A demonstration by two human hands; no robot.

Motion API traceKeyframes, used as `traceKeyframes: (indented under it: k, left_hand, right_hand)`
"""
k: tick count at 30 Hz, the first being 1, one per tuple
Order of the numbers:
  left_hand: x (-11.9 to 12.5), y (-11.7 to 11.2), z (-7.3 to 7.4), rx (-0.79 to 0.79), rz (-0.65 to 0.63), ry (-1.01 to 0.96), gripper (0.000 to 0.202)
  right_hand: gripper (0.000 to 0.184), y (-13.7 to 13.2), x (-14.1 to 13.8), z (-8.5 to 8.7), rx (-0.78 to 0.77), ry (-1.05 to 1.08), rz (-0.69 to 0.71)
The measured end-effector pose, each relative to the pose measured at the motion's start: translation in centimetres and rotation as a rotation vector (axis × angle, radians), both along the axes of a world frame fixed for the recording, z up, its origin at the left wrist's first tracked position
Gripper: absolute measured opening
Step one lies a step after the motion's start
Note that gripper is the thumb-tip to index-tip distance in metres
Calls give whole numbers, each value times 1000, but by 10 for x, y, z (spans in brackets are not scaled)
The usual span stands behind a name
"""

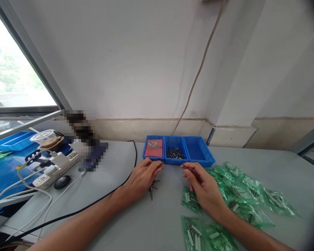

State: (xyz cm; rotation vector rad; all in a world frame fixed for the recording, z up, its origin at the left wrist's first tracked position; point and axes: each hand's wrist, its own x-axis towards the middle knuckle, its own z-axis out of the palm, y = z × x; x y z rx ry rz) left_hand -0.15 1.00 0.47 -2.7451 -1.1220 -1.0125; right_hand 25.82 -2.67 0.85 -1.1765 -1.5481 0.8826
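My left hand (141,177) is closed in a pinch in front of the blue divided tray (189,162). A small metal piece (161,164) shows at its fingertips, too small to name exactly. Facing it, my right hand (205,184) pinches another small metal piece (183,166) between thumb and forefinger. Several thin, screw-like metal pieces (151,191) lie on the table, partly under my left hand. The tray's middle compartment holds a pile of similar metal pieces (174,152). In its left compartment is a red sheet (153,149) with a small clear item on top.
Green plastic bags (240,188) of metal and white parts spread around my right forearm. A black cable (94,202) crosses under my left arm. At left are a power strip (57,169), a black mouse (62,182) and a lidded cup (44,137). A wall stands behind the tray.
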Motion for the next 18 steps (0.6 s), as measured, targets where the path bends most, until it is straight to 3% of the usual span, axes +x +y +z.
traceKeyframes:
  k: [6,13,18]
  left_hand:
    - [0,-2,1,1,4,-61,30]
    - [2,0,6,49,-88,-150,25]
    - [3,0,6,0,-113,-180,26]
  right_hand:
    - [28,0,1,0,-1,-8,2]
    - [29,-1,0,3,10,-18,5]
    - [30,0,0,0,20,-16,6]
